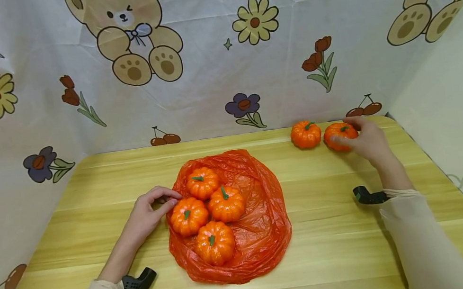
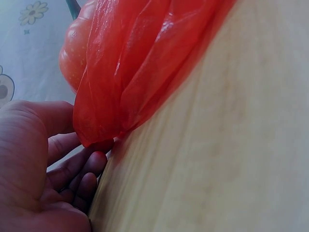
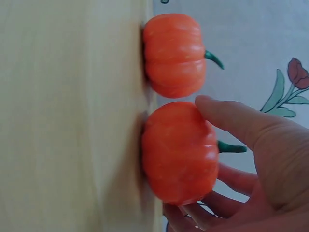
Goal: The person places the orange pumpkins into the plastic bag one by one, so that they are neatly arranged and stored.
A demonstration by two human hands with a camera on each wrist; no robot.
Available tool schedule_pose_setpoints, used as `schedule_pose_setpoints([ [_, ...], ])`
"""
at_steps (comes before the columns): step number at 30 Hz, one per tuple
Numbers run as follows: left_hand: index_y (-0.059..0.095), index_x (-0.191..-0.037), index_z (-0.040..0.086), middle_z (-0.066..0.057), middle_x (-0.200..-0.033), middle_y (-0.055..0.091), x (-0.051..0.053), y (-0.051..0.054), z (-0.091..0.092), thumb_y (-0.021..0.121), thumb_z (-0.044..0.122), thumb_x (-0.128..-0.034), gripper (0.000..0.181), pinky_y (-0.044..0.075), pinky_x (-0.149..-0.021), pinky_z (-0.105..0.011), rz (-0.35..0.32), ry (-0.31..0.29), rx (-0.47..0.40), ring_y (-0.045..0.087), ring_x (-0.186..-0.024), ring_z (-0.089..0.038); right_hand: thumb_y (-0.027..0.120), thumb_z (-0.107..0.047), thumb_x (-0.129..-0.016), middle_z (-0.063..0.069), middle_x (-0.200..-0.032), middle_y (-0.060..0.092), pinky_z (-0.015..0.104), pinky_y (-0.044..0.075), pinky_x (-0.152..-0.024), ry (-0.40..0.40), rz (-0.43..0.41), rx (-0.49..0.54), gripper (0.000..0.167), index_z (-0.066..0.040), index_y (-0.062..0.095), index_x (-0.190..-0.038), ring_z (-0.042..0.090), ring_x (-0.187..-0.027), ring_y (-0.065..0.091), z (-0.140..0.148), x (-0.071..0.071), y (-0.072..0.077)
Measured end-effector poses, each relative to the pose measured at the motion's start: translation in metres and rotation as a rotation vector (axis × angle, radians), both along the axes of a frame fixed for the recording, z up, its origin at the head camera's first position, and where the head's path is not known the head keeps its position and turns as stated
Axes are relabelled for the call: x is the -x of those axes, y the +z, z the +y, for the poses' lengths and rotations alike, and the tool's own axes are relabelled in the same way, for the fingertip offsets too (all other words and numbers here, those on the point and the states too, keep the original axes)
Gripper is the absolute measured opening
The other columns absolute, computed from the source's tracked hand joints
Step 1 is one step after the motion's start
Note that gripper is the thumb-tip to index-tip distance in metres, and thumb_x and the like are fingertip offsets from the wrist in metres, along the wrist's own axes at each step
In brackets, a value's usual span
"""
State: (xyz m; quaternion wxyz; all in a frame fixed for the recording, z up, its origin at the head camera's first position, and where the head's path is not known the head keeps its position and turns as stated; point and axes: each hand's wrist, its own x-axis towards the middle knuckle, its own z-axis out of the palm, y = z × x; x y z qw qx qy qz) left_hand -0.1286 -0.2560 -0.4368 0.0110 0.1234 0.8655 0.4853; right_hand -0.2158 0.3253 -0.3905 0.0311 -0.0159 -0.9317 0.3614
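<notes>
A red plastic bag (image 1: 263,236) lies spread with its rim rolled round several small orange pumpkins (image 1: 226,204). At its left edge, the left hand (image 1: 147,213) pinches the rim; in the left wrist view the thumb and fingers of this hand (image 2: 29,159) are on either side of the film (image 2: 140,63). Two more pumpkins stand at the table's back right. Around the right one (image 1: 342,137) the right hand (image 1: 370,140) curls its thumb and fingers. The right wrist view has this pumpkin (image 3: 178,154) between the thumb and fingers of the hand (image 3: 275,159), beside the other pumpkin (image 3: 174,55).
The wooden table (image 1: 330,257) reaches back to a hanging cloth (image 1: 207,85) printed with bears and flowers. A pale wall (image 1: 458,104) stands at the right. Each wrist wears a black device, the left one (image 1: 140,281) near the bag and the right one (image 1: 370,195) further back.
</notes>
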Motion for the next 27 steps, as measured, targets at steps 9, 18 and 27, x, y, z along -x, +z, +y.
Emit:
schedule_pose_setpoints([
  [9,0.079,-0.111,0.019,-0.001,-0.113,0.074,0.0,-0.001,0.0,0.071,0.023,-0.1029,0.012,0.049,-0.086,-0.022,0.001,-0.002,-0.005,0.063,-0.097,-0.017,0.081,-0.04,-0.094,0.041,-0.157,0.037,0.07,0.034,-0.115,-0.009,-0.061,-0.023,0.095,0.004,0.03,-0.161,0.06,-0.138,0.039,0.0,0.0,-0.007],
  [18,0.079,-0.111,0.017,-0.003,-0.112,0.075,0.001,-0.001,0.0,0.071,0.022,-0.1027,0.013,0.049,-0.085,-0.021,0.02,-0.004,-0.01,0.063,-0.097,-0.015,0.083,-0.044,-0.09,0.04,-0.154,0.04,0.07,0.037,-0.113,-0.06,0.002,0.002,0.098,0.0,0.033,-0.162,0.058,-0.137,0.042,0.002,-0.001,-0.004],
  [27,0.079,-0.111,0.017,-0.003,-0.113,0.074,0.0,-0.002,0.0,0.071,0.021,-0.1029,0.013,0.048,-0.085,-0.021,0.02,-0.005,-0.018,0.062,-0.097,-0.014,0.084,-0.046,-0.089,0.036,-0.153,0.043,0.069,0.041,-0.111,-0.078,0.079,0.051,0.095,-0.004,0.037,-0.161,0.052,-0.133,0.045,-0.003,-0.006,0.015],
])
